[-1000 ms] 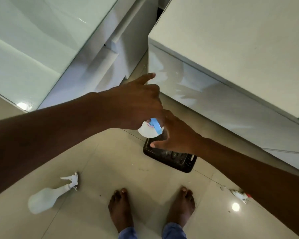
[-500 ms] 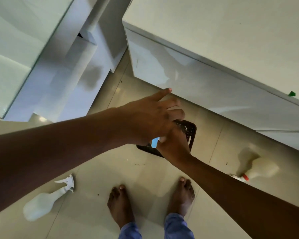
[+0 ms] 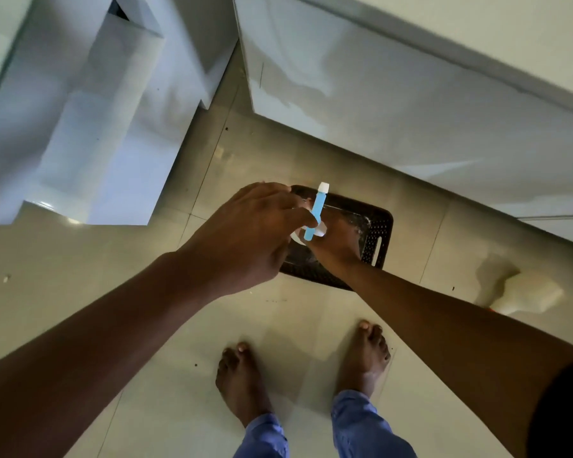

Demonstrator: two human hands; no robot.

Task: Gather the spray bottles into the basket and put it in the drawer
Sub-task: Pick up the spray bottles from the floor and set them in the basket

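Now that both hands have dropped lower, the white spray bottle with the blue trigger hangs right over the dark perforated plastic basket on the floor, left hand fingers curled round it, right hand underneath, grip unclear. Basically one bottle about in.

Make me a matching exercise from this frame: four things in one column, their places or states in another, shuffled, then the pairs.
1. basket
2. blue sprayer
3. bottle
4. bare feet

A. lying on the floor, far right
B. standing at the bottom of the view
C. on the floor by the white cabinet
D. between both hands, over the basket

Pairs: 1-C, 2-D, 3-A, 4-B
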